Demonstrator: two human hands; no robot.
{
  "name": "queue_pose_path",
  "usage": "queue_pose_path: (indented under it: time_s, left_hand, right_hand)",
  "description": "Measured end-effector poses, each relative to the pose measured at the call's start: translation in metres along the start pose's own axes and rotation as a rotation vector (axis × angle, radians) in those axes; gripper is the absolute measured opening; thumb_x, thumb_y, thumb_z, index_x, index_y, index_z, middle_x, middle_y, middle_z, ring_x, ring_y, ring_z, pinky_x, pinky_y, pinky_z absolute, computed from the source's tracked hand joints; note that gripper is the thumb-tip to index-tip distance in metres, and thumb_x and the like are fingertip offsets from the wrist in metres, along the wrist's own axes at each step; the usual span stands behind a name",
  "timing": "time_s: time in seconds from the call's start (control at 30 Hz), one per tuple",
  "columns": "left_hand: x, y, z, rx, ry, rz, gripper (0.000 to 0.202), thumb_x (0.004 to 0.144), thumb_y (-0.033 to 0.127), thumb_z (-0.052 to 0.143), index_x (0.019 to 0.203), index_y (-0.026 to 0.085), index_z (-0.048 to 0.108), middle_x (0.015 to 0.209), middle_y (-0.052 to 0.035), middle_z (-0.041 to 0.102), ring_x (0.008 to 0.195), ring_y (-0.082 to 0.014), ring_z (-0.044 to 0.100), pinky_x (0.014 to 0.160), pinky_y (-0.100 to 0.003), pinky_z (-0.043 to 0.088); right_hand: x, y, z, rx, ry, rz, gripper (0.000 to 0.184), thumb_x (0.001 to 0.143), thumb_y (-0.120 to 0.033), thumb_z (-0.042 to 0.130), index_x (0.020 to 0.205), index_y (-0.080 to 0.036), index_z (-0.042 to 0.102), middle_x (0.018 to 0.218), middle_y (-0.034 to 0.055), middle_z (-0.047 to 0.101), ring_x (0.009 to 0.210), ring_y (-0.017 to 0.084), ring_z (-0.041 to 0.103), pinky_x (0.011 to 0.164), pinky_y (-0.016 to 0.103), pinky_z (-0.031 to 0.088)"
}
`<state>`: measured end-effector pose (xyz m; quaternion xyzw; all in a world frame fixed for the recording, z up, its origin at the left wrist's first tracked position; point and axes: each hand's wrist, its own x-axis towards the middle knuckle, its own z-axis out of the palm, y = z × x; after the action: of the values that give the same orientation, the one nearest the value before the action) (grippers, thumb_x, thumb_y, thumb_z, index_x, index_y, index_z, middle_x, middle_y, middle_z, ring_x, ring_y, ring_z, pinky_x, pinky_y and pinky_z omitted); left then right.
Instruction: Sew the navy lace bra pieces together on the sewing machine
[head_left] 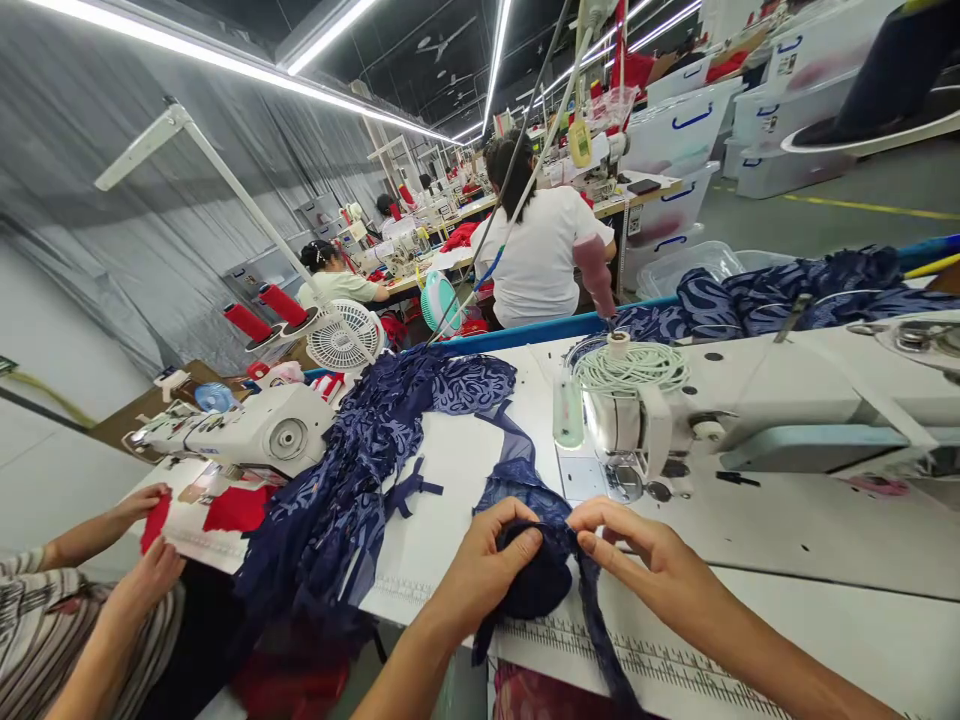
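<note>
My left hand (484, 565) is closed on a navy bra cup (536, 580), its thumb and fingers gripping the upper left edge. At the cup's upper right edge, my right hand (645, 550) pinches the fabric between thumb and forefinger. A dark navy strip (600, 630) hangs below that pinch, over the table's front edge. Patterned navy lace and a sheer band (514, 430) stretch from the cup toward the back. Just behind my right hand stands the head of a white sewing machine (634, 430), its needle area partly hidden.
A heap of navy lace pieces (360, 440) lies to the left, with a small navy scrap (411, 487) beside it. Coiled pale green cord (634, 367) sits on the machine. At far left, a co-worker's hands (154, 560) hold red fabric near another sewing machine (262, 430).
</note>
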<state>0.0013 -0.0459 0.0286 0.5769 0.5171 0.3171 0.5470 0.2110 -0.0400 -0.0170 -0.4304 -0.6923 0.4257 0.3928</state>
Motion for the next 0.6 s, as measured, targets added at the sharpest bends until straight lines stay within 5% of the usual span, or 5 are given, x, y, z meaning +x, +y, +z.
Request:
queue_pose_path:
  time_s: [0.23,0.33,0.43,0.53,0.6]
  left_hand:
    - [-0.001,0.006,0.013,0.279,0.012,0.127,0.019,0.084,0.036,0.065,0.096,0.021,0.066,0.099,-0.0026,0.067,0.097,-0.0211,0.056,0.089,-0.03,0.04]
    - [0.006,0.003,0.02,0.365,0.035,0.138,0.014,0.085,0.034,0.06,0.083,0.021,0.066,0.086,-0.0012,0.066,0.087,-0.0198,0.056,0.082,-0.029,0.04]
    - [0.014,0.0,0.006,0.223,0.072,0.093,0.018,0.081,0.036,0.063,0.075,0.018,0.063,0.074,0.0012,0.06,0.077,-0.0167,0.054,0.075,-0.026,0.04]
    - [0.022,0.005,-0.03,-0.023,0.306,-0.005,0.028,0.072,0.043,0.073,0.072,0.017,0.061,0.069,0.0035,0.055,0.07,-0.0136,0.05,0.068,-0.023,0.04]
    - [0.027,0.012,-0.052,-0.229,0.595,0.032,0.037,0.06,0.043,0.082,0.078,0.019,0.062,0.072,0.005,0.058,0.068,-0.0126,0.05,0.064,-0.021,0.04]
  right_hand:
    - [-0.002,0.002,0.006,-0.091,0.044,-0.121,0.029,0.101,-0.041,0.042,0.082,-0.024,0.058,0.08,0.0025,0.061,0.078,0.019,0.058,0.066,0.031,0.05]
    - [-0.009,0.001,0.007,-0.21,0.124,-0.236,0.022,0.102,-0.032,0.041,0.086,-0.024,0.056,0.083,0.0027,0.061,0.08,0.018,0.058,0.069,0.032,0.051]
    - [-0.02,0.011,-0.008,-0.437,0.217,-0.29,0.018,0.101,-0.023,0.041,0.097,-0.024,0.058,0.089,0.0027,0.065,0.083,0.016,0.062,0.073,0.03,0.052]
    - [-0.035,0.036,-0.048,-0.854,0.368,-0.325,0.022,0.099,-0.019,0.041,0.104,-0.022,0.062,0.094,0.005,0.069,0.086,0.018,0.066,0.076,0.031,0.053]
    - [-0.046,0.054,-0.084,-1.04,0.482,-0.285,0.024,0.097,-0.018,0.042,0.101,-0.018,0.066,0.096,0.0102,0.071,0.087,0.024,0.067,0.075,0.038,0.052]
